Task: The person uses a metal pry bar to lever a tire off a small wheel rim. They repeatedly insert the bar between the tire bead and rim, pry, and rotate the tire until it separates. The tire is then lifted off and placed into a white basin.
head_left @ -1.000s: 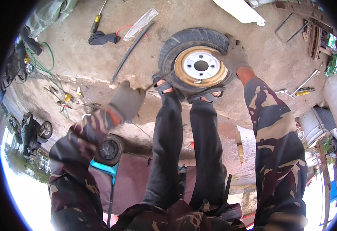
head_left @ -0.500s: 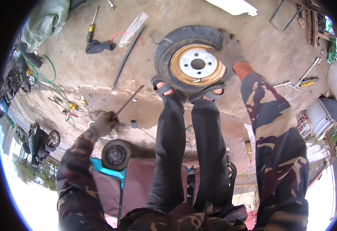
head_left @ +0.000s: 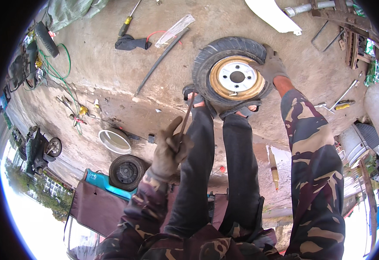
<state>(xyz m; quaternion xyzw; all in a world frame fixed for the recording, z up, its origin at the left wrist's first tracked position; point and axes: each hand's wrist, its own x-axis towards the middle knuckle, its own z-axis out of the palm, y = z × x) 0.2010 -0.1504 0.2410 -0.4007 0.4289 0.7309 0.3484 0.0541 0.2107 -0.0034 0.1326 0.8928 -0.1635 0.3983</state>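
A tire point(head_left: 207, 71) on a white wheel with a gold rim point(head_left: 217, 82) lies flat on the ground by my sandalled feet. Gloved, my right hand point(head_left: 274, 67) grips the tire's right side, the thumb over the sidewall toward the rim and the other fingers at the outer tread. My left hand point(head_left: 170, 154), also gloved, is closed round a tire lever point(head_left: 186, 112), a thin dark metal bar. It is raised in front of my left leg, the bar's tip pointing up toward my left foot. The bar's lower end is hidden in the glove.
A white basin point(head_left: 115, 141) and a small spare wheel point(head_left: 128, 172) are at the lower left. Farther off lie a screwdriver point(head_left: 125, 27), a dark strip point(head_left: 161, 60) and a white panel point(head_left: 272, 15). Wrenches and a yellow-handled tool point(head_left: 344, 104) are on the right.
My left hand has swung right with the tire lever, from beside the basin to in front of my left leg. My right hand stays on the tire. The view has shifted a little.
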